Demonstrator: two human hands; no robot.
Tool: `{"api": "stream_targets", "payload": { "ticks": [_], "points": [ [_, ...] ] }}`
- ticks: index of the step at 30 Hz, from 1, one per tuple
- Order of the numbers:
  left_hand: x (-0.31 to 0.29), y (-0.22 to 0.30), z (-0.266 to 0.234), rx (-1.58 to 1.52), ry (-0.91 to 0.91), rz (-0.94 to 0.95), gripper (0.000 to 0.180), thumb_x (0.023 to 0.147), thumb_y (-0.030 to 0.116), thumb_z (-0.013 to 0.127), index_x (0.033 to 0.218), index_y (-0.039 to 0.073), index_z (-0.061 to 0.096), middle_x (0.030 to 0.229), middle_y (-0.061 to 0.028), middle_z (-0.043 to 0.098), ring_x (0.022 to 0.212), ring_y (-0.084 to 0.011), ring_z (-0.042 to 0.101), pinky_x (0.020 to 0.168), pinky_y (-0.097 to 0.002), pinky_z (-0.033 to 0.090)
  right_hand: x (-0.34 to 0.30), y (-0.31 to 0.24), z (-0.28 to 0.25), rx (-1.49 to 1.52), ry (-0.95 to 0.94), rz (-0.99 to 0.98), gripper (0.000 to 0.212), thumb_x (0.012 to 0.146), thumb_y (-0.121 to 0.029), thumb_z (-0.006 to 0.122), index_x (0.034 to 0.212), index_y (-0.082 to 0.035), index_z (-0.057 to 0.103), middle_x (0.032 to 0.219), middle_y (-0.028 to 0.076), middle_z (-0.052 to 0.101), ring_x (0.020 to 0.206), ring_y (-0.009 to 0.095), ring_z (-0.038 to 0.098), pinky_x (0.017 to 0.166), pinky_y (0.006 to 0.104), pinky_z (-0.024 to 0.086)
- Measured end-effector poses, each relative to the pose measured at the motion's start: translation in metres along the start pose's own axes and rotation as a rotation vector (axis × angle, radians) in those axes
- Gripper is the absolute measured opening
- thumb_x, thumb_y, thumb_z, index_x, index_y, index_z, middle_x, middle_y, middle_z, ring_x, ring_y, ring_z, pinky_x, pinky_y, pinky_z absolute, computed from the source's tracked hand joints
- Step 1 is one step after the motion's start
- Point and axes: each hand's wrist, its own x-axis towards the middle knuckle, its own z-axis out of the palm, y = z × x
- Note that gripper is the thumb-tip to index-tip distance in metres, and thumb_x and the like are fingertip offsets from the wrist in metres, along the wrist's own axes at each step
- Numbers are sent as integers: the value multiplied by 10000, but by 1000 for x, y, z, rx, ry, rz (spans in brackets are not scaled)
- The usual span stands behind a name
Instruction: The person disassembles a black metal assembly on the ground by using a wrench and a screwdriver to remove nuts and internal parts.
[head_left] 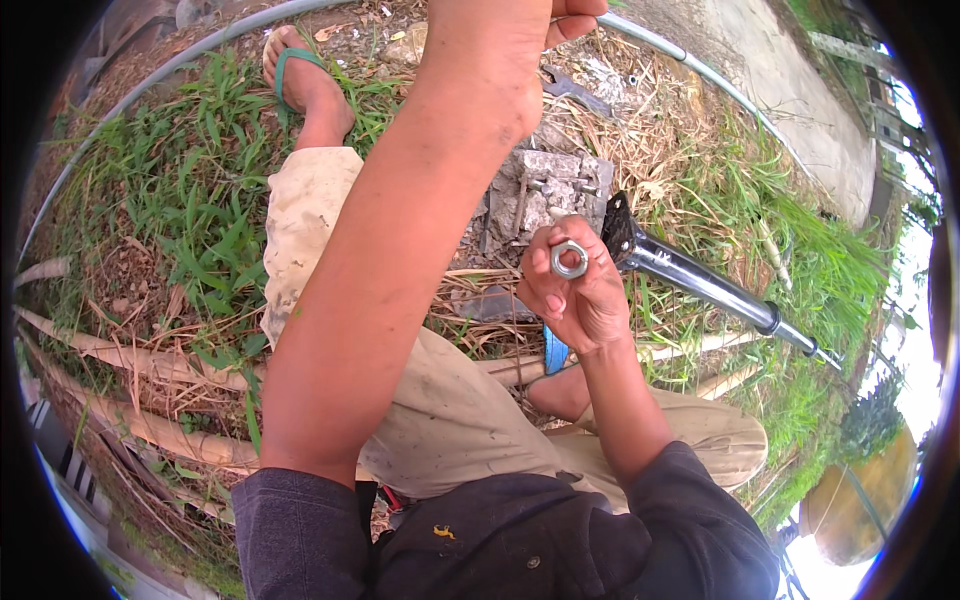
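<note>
A steel hex nut (569, 260) is pinched in the fingers of my right hand (580, 300), its hole facing up toward me. Just beyond that hand lies a rough concrete block (535, 200) with metal bolts sticking out of it. Beside the hand, on its right, is the black flanged end of a shiny dark metal pole (690, 270), which slants away to the right. My left arm stretches up across the picture, and my left hand (560, 22) is mostly cut off by the top edge. Only a few bent fingers of it show, so its grip cannot be made out.
A dark flat metal tool like a wrench (578, 92) lies on dry grass past the block. A grey pipe (690, 60) curves along the far side, with a concrete path (790, 90) behind it. Bamboo poles (150, 370) cross the ground at left. My sandalled foot (300, 75) rests in grass.
</note>
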Motion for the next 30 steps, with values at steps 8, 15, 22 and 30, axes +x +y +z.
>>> {"api": "stream_targets", "payload": {
  "ticks": [8,15,22,30],
  "points": [
    [2,-1,-1,-8,25,-24,222,1017,165,547,1105,-5,659,942,-84,709,838,-165,676,753,-285,546,0,7,20,137,-48,29,474,892,-312,825,1225,-59,602,1085,165,684,650,126,591,562,245,461],
    [-4,6,4,17,54,-21,228,1021,158,539,1115,-16,652,951,-91,707,846,-166,672,761,-286,547,-2,10,28,191,-106,36,461,901,-317,819,1216,-73,586,1077,154,677,627,119,563,562,257,452],
    [-2,8,7,46,77,-81,228,1028,168,535,1106,-14,648,957,-89,705,848,-157,660,774,-287,544,-5,11,28,222,-116,26,454,922,-302,797,1232,-44,590,1079,175,693,601,130,588,522,254,442],
    [3,15,13,59,116,-152,232,1028,171,535,1113,-15,644,971,-93,703,849,-158,652,782,-293,542,-7,13,30,260,-149,23,448,942,-279,773,1251,-11,590,1087,223,714,564,133,605,495,252,428]
  ]
}}
